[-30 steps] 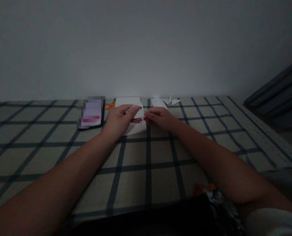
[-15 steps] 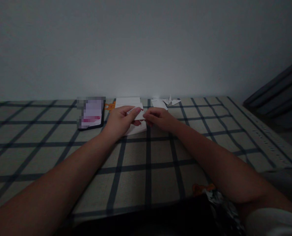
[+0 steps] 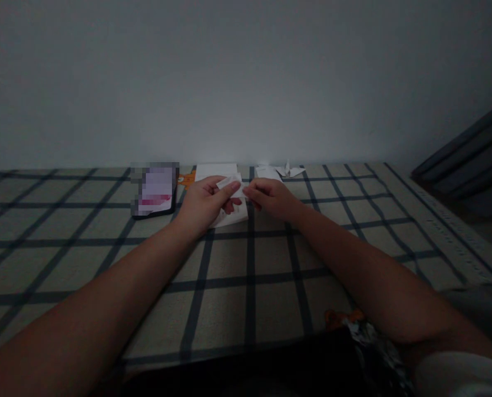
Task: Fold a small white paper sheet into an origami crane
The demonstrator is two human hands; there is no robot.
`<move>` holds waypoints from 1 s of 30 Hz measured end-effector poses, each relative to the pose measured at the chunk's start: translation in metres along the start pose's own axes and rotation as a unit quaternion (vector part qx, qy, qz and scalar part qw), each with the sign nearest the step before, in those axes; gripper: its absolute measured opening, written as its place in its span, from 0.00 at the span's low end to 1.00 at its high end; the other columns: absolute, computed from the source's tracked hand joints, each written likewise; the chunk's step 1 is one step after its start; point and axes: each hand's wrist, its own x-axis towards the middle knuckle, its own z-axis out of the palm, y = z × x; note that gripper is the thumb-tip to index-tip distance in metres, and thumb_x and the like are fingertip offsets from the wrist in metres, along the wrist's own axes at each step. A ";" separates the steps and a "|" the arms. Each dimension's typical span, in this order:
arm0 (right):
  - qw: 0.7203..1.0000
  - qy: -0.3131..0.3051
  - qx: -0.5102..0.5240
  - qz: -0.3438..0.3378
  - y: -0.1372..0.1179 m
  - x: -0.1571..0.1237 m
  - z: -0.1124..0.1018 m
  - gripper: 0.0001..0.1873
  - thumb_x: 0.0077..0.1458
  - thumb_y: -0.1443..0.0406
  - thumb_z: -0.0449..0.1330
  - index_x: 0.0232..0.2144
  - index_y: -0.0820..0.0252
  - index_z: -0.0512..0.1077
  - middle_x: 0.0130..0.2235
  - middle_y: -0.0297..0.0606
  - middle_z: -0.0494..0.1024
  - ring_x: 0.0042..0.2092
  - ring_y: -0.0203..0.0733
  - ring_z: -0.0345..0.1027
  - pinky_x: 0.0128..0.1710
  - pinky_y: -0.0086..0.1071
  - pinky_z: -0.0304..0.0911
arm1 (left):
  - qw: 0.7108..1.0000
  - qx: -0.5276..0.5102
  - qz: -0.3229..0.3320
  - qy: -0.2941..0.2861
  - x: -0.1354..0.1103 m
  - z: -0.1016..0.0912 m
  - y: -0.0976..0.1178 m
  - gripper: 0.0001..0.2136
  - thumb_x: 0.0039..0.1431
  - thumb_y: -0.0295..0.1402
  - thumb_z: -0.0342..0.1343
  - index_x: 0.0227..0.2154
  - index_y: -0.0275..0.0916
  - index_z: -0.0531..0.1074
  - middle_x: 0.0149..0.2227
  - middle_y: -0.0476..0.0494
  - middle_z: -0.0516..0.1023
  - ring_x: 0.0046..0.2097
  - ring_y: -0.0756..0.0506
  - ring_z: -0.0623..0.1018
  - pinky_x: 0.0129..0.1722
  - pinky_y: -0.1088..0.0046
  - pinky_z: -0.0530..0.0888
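A small folded piece of white paper is pinched between the thumb and fingers of my left hand. My right hand is closed at the paper's right corner, thumb and forefinger pressed together on it. Beneath the hands lies a white sheet, partly covered by my left fingers. More white paper lies just behind the left hand. Beyond the right hand are another white paper piece and a folded paper crane.
A phone with a lit screen lies left of my hands, beside an orange bear-shaped item. The checked cloth covers the surface up to the pale wall. Dark folded fabric hangs at the right.
The held paper has turned so that its flat face shows more. My right hand has shifted slightly, its fingertips still at the paper's corner.
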 end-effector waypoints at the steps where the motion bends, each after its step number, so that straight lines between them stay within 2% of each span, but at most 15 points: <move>1: 1.000 -0.003 -0.007 -0.001 -0.001 0.000 0.000 0.26 0.66 0.49 0.52 0.23 0.60 0.64 0.23 0.29 0.65 0.27 0.32 0.57 0.31 0.30 0.53 | 1.000 0.008 0.004 0.003 0.000 0.000 0.002 0.14 0.56 0.43 0.65 0.31 0.36 0.77 0.17 0.51 0.73 0.20 0.52 0.72 0.23 0.78 0.69; 7: 0.998 -0.007 -0.061 -0.026 -0.002 0.001 -0.001 0.27 0.67 0.48 0.49 0.22 0.57 0.59 0.23 0.28 0.59 0.28 0.33 0.54 0.31 0.31 0.50 | 0.998 0.068 0.013 -0.001 0.000 -0.004 0.006 0.14 0.56 0.45 0.64 0.31 0.36 0.76 0.17 0.54 0.71 0.17 0.54 0.64 0.16 0.78 0.58; 10: 0.995 -0.004 -0.093 -0.037 0.001 0.001 0.000 0.27 0.68 0.47 0.46 0.22 0.57 0.57 0.23 0.28 0.58 0.27 0.33 0.52 0.32 0.32 0.49 | 0.997 0.075 0.012 -0.006 0.001 -0.006 0.003 0.16 0.57 0.47 0.64 0.32 0.37 0.76 0.16 0.55 0.68 0.17 0.54 0.63 0.16 0.78 0.57; 18: 0.999 -0.025 -0.045 -0.009 -0.010 -0.002 -0.003 0.28 0.68 0.46 0.45 0.22 0.57 0.58 0.23 0.30 0.61 0.29 0.34 0.55 0.32 0.32 0.51 | 1.000 -0.018 -0.009 -0.015 0.001 -0.003 -0.004 0.16 0.56 0.49 0.63 0.29 0.39 0.74 0.17 0.55 0.67 0.17 0.54 0.62 0.17 0.77 0.57; 20: 0.999 -0.028 -0.040 -0.009 -0.012 -0.002 -0.003 0.28 0.67 0.46 0.46 0.22 0.56 0.58 0.22 0.30 0.60 0.29 0.34 0.55 0.32 0.32 0.51 | 1.000 -0.009 -0.005 -0.011 -0.002 -0.003 -0.003 0.16 0.57 0.49 0.62 0.29 0.40 0.74 0.15 0.55 0.65 0.17 0.53 0.61 0.17 0.76 0.57; 22: 0.998 -0.033 -0.042 -0.013 -0.012 -0.003 -0.003 0.28 0.67 0.46 0.47 0.21 0.56 0.57 0.22 0.29 0.60 0.28 0.34 0.54 0.31 0.32 0.51 | 0.999 0.043 0.019 -0.002 -0.004 -0.003 0.000 0.15 0.59 0.47 0.60 0.27 0.40 0.75 0.15 0.53 0.67 0.18 0.52 0.64 0.19 0.75 0.60; 25: 0.998 -0.046 -0.046 -0.023 -0.011 -0.003 -0.002 0.28 0.67 0.47 0.47 0.21 0.57 0.57 0.21 0.28 0.59 0.27 0.33 0.53 0.31 0.31 0.50 | 0.993 0.099 0.052 0.026 -0.005 -0.005 0.005 0.13 0.56 0.45 0.61 0.26 0.40 0.76 0.22 0.49 0.75 0.25 0.48 0.73 0.25 0.74 0.68; 28: 0.997 -0.051 -0.038 -0.034 -0.012 -0.003 -0.001 0.27 0.68 0.49 0.48 0.21 0.57 0.58 0.21 0.28 0.60 0.26 0.33 0.54 0.31 0.31 0.51 | 0.992 0.104 0.053 0.042 -0.003 -0.005 0.005 0.12 0.53 0.44 0.63 0.28 0.39 0.78 0.29 0.46 0.80 0.31 0.46 0.76 0.30 0.72 0.72; 30: 0.997 -0.054 -0.035 -0.035 -0.014 -0.003 -0.001 0.26 0.68 0.51 0.48 0.21 0.57 0.58 0.21 0.28 0.60 0.26 0.33 0.54 0.31 0.32 0.51 | 0.994 0.087 0.049 0.045 -0.001 -0.005 0.001 0.12 0.52 0.44 0.63 0.28 0.39 0.79 0.29 0.46 0.80 0.32 0.46 0.75 0.32 0.72 0.73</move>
